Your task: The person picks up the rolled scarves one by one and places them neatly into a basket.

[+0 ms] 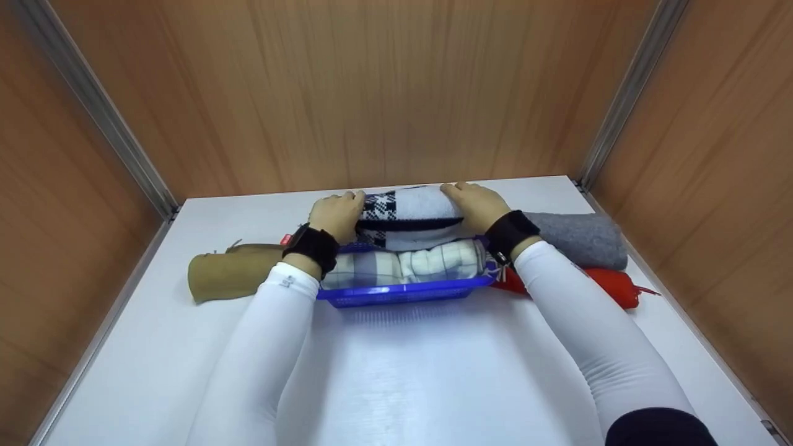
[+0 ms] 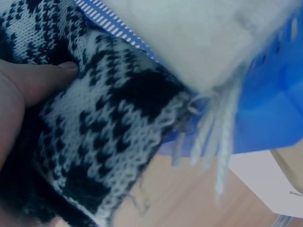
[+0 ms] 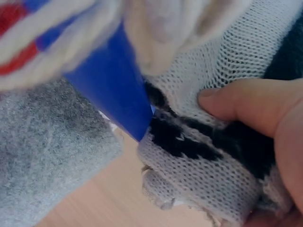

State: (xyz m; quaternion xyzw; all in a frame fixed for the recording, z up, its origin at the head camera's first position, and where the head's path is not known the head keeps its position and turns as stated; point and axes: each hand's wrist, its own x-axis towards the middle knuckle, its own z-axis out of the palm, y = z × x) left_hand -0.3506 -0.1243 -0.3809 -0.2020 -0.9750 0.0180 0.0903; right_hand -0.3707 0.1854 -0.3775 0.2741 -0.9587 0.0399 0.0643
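Between my two hands is a rolled black-and-white knitted scarf (image 1: 427,204), at the back side of a blue plastic basket (image 1: 403,291). My left hand (image 1: 336,217) grips its left end, the thumb lying on the houndstooth knit (image 2: 99,118) in the left wrist view. At the other end my right hand (image 1: 480,207) holds the roll, thumb against the pale knit (image 3: 189,90); its other fingers are mostly hidden. A plaid fringed scarf (image 1: 365,269) lies folded inside the basket, in front of the knitted one. Whether the knitted roll touches the basket floor is hidden.
An olive roll of cloth (image 1: 229,275) lies left of the basket, partly behind my left wrist. On the right are a grey felt-like roll (image 1: 579,238) and a red fringed roll (image 1: 613,288), partly covered by my right arm. Wooden panels (image 1: 396,93) enclose the white table (image 1: 396,378).
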